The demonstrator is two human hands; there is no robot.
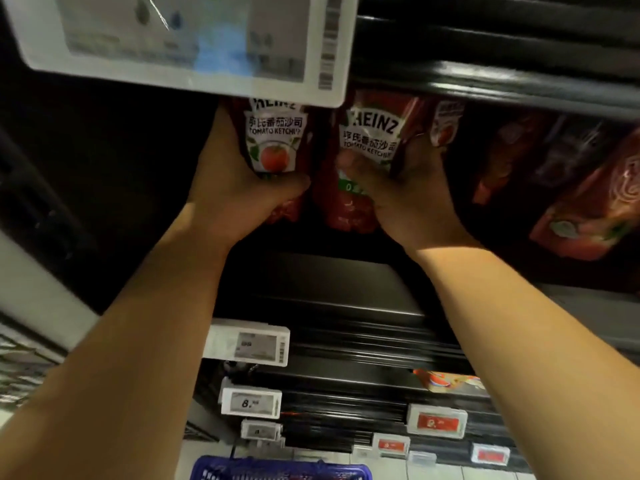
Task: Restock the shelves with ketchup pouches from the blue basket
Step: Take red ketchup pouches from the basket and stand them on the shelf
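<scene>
A large white electronic price tag (180,43) hangs at the top left, clipped to the front edge of the upper black shelf (519,81). Lower down, smaller price tags sit on the front edges of the shelves below: a white one (247,344), one reading "8." (251,402), and several with red displays (437,421) toward the right. A red-and-orange packet (446,381) lies on a lower shelf at the right, too blurred to read.
</scene>
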